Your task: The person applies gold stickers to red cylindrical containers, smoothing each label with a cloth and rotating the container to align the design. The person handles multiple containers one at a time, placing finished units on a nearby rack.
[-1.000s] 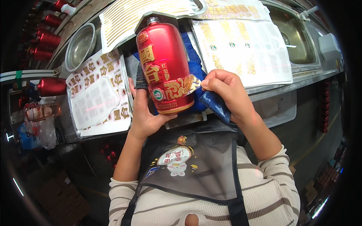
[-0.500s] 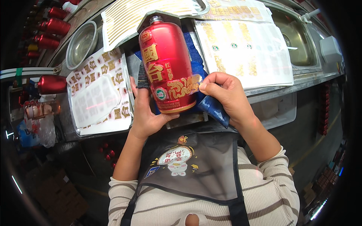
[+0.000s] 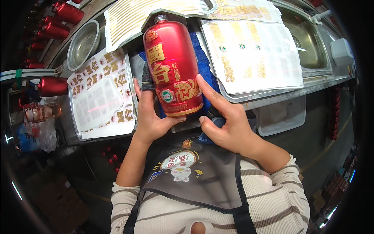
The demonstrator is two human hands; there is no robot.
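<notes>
A glossy red bottle (image 3: 171, 58) with gold characters lies tilted back on a blue cloth (image 3: 205, 64), its bare neck pointing away from me. My left hand (image 3: 150, 121) is closed round its lower left side, with a dark fabric sleeve (image 3: 146, 80) on one finger. A gold dragon decal (image 3: 186, 90) sits near the bottle's base. My right hand (image 3: 230, 126) presses its outstretched index fingertip on that decal's right end, thumb held apart. The other fingers curl under, out of sight, around a glossy blue piece (image 3: 206, 137), mostly hidden.
Decal sheets lie left (image 3: 103, 97) and right (image 3: 253, 54) of the bottle, with a gold-striped sheet (image 3: 136, 19) behind. A metal bowl (image 3: 83, 45) stands at far left, a sink (image 3: 311, 43) at far right. Another red bottle (image 3: 52, 86) lies at left.
My right hand has let go of the decal's loose end and dropped lower, its index finger now stretched onto the bottle. The decal's end now lies against the red surface.
</notes>
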